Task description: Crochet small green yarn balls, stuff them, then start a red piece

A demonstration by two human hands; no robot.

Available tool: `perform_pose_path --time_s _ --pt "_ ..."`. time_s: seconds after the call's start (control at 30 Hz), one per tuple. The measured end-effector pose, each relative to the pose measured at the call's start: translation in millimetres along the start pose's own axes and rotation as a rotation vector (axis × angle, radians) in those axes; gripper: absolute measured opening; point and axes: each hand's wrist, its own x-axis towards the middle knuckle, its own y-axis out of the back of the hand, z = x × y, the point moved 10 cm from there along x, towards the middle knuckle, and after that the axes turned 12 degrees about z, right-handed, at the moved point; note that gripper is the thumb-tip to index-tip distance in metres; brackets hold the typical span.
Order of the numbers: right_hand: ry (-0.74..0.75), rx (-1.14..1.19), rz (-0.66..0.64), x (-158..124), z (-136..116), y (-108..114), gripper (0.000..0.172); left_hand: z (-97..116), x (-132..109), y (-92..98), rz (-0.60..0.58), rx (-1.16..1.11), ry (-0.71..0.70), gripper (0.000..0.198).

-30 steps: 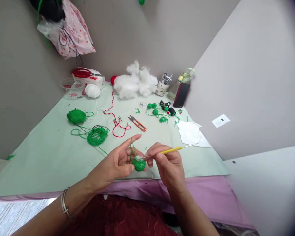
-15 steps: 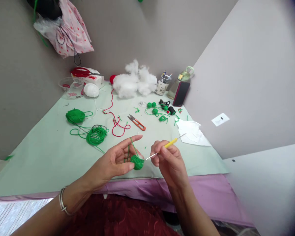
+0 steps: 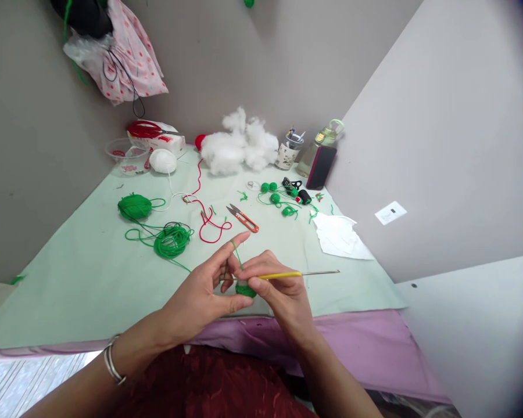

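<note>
My left hand [image 3: 207, 290] pinches a small green crochet piece [image 3: 245, 289] between thumb and fingers, with a strand of green yarn [image 3: 237, 254] running taut over its raised index finger. A yellow-handled crochet hook [image 3: 283, 275] is gripped in my right hand [image 3: 283, 293]. The hook lies almost level across the top of the piece, one metal end pointing right. Its other end is partly hidden by my fingers at the work. Both hands are close together over the table's front part. The yarn trails left to a loose green coil [image 3: 172, 239].
Orange thread snips [image 3: 245, 220] lie just beyond my hands. Further back are white stuffing [image 3: 239, 148], a green yarn ball [image 3: 135, 206], a white yarn ball [image 3: 163, 161], several small green crocheted balls [image 3: 275, 198], a phone [image 3: 321, 167] and a bottle [image 3: 312, 152]. White paper [image 3: 340, 235] lies at right.
My right hand has moved left against the green piece. The hook has swung from slanting to nearly level, and its working end has passed across the piece toward my left fingers.
</note>
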Motion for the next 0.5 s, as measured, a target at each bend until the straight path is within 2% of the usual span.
perform_pose_path --time_s 0.07,0.13,0.27,0.4,0.5 --pt "-0.097 0.097 0.0 2.0 8.0 -0.7 0.01 3.0 0.6 -0.4 -0.011 0.049 -0.014 0.09" --pt "-0.252 0.294 0.033 3.5 21.7 -0.9 0.007 7.5 2.1 1.0 0.01 0.075 -0.046 0.085" --pt "-0.472 0.564 0.139 4.4 43.6 -1.1 0.014 18.4 2.4 8.2 0.138 0.045 -0.184 0.068" --pt "-0.561 0.665 0.116 3.6 46.8 -9.4 0.013 27.5 -5.5 11.8 0.23 0.06 -0.353 0.059" --pt "-0.561 0.69 0.094 4.4 43.1 -12.4 0.014 33.8 -9.8 11.2 0.238 0.075 -0.423 0.061"
